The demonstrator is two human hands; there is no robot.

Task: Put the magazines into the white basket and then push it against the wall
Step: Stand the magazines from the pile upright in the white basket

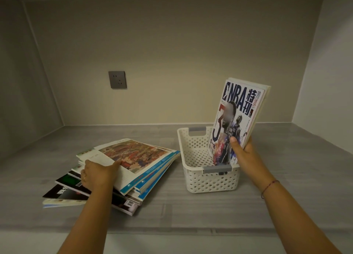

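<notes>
A white perforated basket (pixel 193 154) with grey handles stands on the grey counter, right of centre and apart from the back wall. My right hand (pixel 243 154) grips a few magazines (pixel 238 108) upright, an NBA cover in front, with their lower edge inside the basket's right side. To the left lies a fanned stack of magazines (pixel 145 162). My left hand (pixel 99 174) rests on that stack, fingers curled around the near edge of the top magazines.
The back wall (pixel 172 62) carries a grey power socket (pixel 117 79) above the stack. Side walls close in the counter (pixel 210 211) at left and right. Its front edge runs along the bottom of the view.
</notes>
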